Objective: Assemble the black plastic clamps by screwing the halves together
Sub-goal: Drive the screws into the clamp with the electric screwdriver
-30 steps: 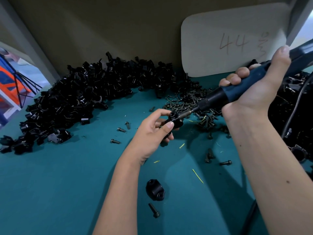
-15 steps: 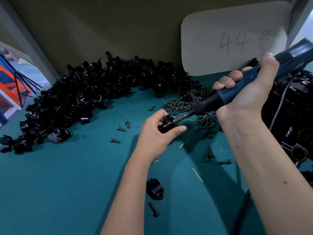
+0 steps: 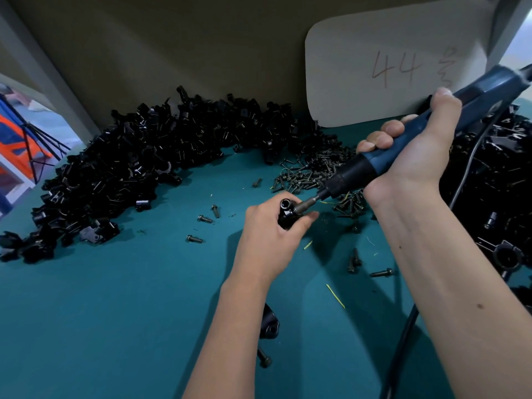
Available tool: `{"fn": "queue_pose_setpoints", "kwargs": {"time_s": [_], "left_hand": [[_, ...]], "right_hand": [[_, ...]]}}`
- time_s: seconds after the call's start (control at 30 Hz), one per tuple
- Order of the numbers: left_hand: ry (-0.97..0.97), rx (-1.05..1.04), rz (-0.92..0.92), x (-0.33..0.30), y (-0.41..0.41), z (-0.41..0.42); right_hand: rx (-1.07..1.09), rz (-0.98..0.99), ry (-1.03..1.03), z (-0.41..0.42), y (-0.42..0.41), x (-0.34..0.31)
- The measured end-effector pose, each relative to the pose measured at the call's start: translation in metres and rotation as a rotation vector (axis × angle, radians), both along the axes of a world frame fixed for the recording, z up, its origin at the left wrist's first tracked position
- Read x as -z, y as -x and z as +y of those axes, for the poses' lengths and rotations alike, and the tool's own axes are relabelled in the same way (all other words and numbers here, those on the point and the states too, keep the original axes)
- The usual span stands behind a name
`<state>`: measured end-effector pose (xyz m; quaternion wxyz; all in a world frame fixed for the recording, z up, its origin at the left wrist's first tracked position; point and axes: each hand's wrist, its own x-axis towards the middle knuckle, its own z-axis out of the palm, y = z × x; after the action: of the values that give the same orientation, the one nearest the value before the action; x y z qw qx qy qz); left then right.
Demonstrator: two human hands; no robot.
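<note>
My left hand (image 3: 269, 237) grips a black plastic clamp (image 3: 288, 213) just above the teal table, with an open screw hole facing up. My right hand (image 3: 414, 151) is wrapped around a blue electric screwdriver (image 3: 403, 148) that slants down to the left. Its metal bit (image 3: 309, 203) touches the clamp's right side. A big heap of black clamp halves (image 3: 138, 168) curves along the back left. A pile of dark screws (image 3: 313, 175) lies behind the clamp. Another clamp piece (image 3: 270, 325) and one screw (image 3: 264, 357) lie close to me, partly hidden by my left forearm.
Loose screws (image 3: 201, 218) are scattered on the teal mat (image 3: 115, 312). More black parts (image 3: 495, 197) are heaped at the right, crossed by the screwdriver's cable (image 3: 403, 347). A pale card marked "44" (image 3: 394, 67) leans on the back wall.
Both hands have dropped lower and shifted slightly left. The clamp has turned in my left hand, and the bit stays against it.
</note>
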<state>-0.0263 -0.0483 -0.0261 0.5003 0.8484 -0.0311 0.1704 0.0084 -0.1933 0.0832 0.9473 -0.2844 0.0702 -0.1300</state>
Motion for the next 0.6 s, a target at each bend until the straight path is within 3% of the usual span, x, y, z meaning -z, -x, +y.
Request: {"fn": "queue_pose_setpoints", "kwargs": {"time_s": [0.2, 0.6], "left_hand": [[-0.076, -0.031, 0.029, -0.002, 0.002, -0.002], [-0.034, -0.021, 0.05, -0.003, 0.001, -0.003]], "right_hand": [[0.052, 0.089, 0.014, -0.011, -0.014, 0.005], [0.098, 0.008, 0.083, -0.005, -0.012, -0.002]]}}
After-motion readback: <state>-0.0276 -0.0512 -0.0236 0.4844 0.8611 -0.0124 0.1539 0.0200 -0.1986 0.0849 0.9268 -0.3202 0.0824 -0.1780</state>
